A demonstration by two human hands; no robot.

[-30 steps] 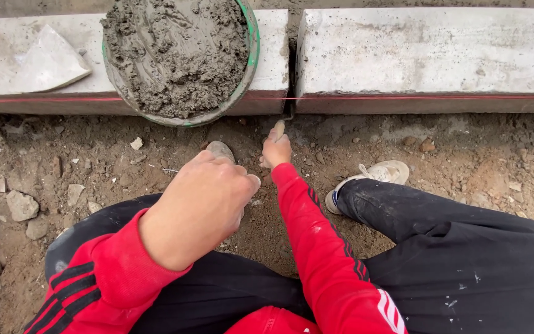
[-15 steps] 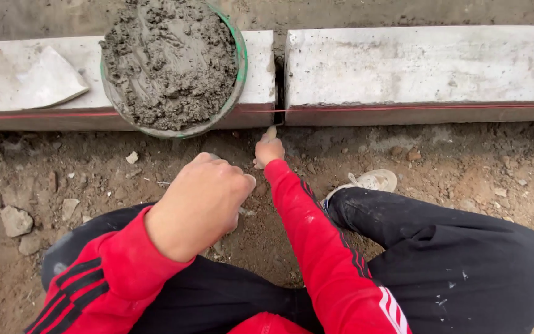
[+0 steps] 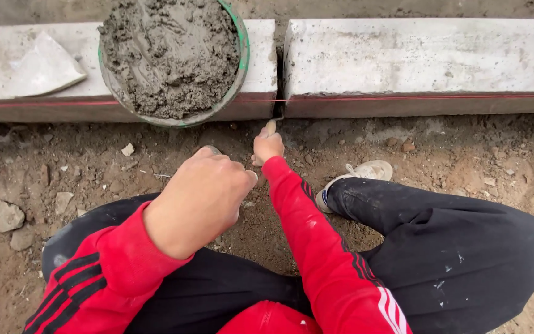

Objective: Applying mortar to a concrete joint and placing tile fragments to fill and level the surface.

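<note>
Crouching, we held the right hand (image 3: 267, 147) clamped on a tool (image 3: 271, 127) at the unfilled gap (image 3: 279, 74) between curb blocks (image 3: 428, 62), left hand (image 3: 202, 201) fisted, bucket (image 3: 240, 68) of mortar (image 3: 171, 52) full.

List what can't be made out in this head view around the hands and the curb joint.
- Right hand: what it holds at the joint; only a thin tip shows past the fingers.
- Left hand: palm side and any contents, hidden by its own back.
- Joint depth: dark shadow between the concrete blocks.
- Mortar tub: far rim cut off by the top edge.
</note>
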